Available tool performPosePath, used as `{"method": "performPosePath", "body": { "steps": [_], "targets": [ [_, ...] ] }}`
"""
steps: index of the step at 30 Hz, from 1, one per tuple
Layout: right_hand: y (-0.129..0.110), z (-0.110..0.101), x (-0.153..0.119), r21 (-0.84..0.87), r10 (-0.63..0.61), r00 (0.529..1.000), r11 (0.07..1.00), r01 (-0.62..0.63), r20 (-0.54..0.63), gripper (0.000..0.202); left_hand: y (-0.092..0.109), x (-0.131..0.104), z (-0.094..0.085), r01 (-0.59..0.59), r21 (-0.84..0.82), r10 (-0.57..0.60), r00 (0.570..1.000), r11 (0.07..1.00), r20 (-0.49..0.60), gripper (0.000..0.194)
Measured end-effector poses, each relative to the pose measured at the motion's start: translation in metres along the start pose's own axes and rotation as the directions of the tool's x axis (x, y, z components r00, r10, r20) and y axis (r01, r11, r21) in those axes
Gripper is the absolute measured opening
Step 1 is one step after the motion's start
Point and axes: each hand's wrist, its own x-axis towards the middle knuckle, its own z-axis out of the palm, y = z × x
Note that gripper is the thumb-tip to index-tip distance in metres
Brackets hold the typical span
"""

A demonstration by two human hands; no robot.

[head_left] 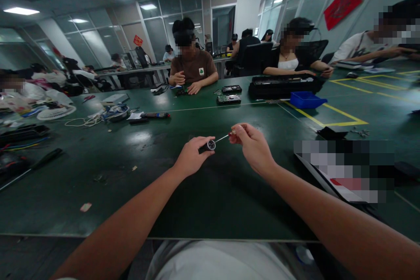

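My left hand [193, 155] grips a small black cylindrical part [210, 145] between thumb and fingers, its round silvery end turned to the right. In my right hand [254, 146] is a screwdriver [231, 134] with a reddish handle. Its thin metal shaft slants down to the left, with the tip close to the round end of the part; whether they touch cannot be made out. Both hands are above the green table [216, 201], near its middle.
Across the table a person [193, 68] works with small parts. Circuit-board devices [229, 99], a blue tray [306, 99] and a long black unit [284, 87] lie beyond my hands. Cables [114, 113] are at the left, a long screwdriver [46, 158] nearer me.
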Motion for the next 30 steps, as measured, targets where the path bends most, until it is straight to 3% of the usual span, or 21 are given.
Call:
{"method": "performPosePath", "body": {
  "steps": [2, 4, 7, 16, 22, 27, 30],
  "targets": [
    [0.003, -0.001, 0.005, 0.171, 0.191, 0.981, 0.968, -0.184, -0.025, 0.022, -0.001, 0.000, 0.000, -0.038, 0.019, 0.038, 0.999, 0.999, -0.015, 0.045],
    [0.007, -0.003, 0.008, 0.261, 0.273, 0.962, 0.931, -0.257, -0.027, 0.021, -0.002, 0.001, -0.001, -0.050, 0.034, 0.051, 0.998, 0.998, -0.027, 0.045],
    [0.010, -0.003, 0.009, 0.240, 0.187, 0.980, 0.956, -0.167, -0.065, 0.020, -0.002, 0.001, -0.001, -0.043, 0.036, 0.044, 0.999, 0.998, -0.026, 0.046],
    [0.005, -0.001, 0.002, -0.086, -0.059, 0.998, 0.995, 0.057, -0.024, 0.023, 0.003, 0.001, 0.000, 0.003, 0.030, -0.002, 1.000, 1.000, -0.008, 0.045],
    [-0.008, -0.005, -0.005, -0.439, -0.171, 0.985, 0.884, 0.164, 0.024, 0.032, 0.001, 0.001, 0.000, 0.008, 0.004, -0.008, 1.000, 1.000, -0.011, 0.046],
    [-0.007, -0.006, -0.008, -0.443, -0.261, 0.949, 0.840, 0.312, 0.173, 0.015, 0.001, 0.001, -0.001, 0.026, 0.008, -0.026, 1.000, 1.000, 0.007, 0.045],
    [-0.007, -0.005, -0.008, -0.455, -0.266, 0.942, 0.827, 0.331, 0.204, 0.012, 0.001, 0.000, -0.001, 0.032, 0.008, -0.032, 0.999, 0.999, 0.013, 0.046]
  ]
}}
